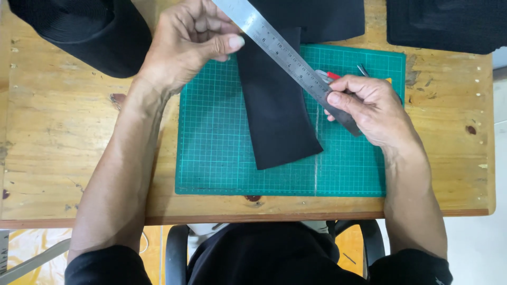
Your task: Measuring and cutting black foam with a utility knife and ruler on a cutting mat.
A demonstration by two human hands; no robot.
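A: What step is in hand here?

B: Measuring or lining up, I'd judge. The long steel ruler (288, 58) with engraved graduations is held at both ends, slanting over the strip of black stretchy fabric (277, 111) that lies on the green gridded cutting mat (211, 137).

A: And the hands?

B: The left hand (187, 42) is curled, thumb pressed against the ruler's upper end, fingers folded beneath it. The right hand (369, 108) is closed around the lower end, thumb on top of the blade. Whether the ruler lies flat on the fabric or is a little lifted, I cannot tell.

A: Anything beside the right hand?

B: Just beyond its knuckles, a tool with a red part (332, 75) shows, mostly hidden, perhaps a cutter. More black fabric (84, 31) lies past the left hand on the pale wooden table (68, 132).

A: What does the next move call for?

B: Probably settling the ruler square to the strip and pinning it firmly with one hand, so that the other comes free.
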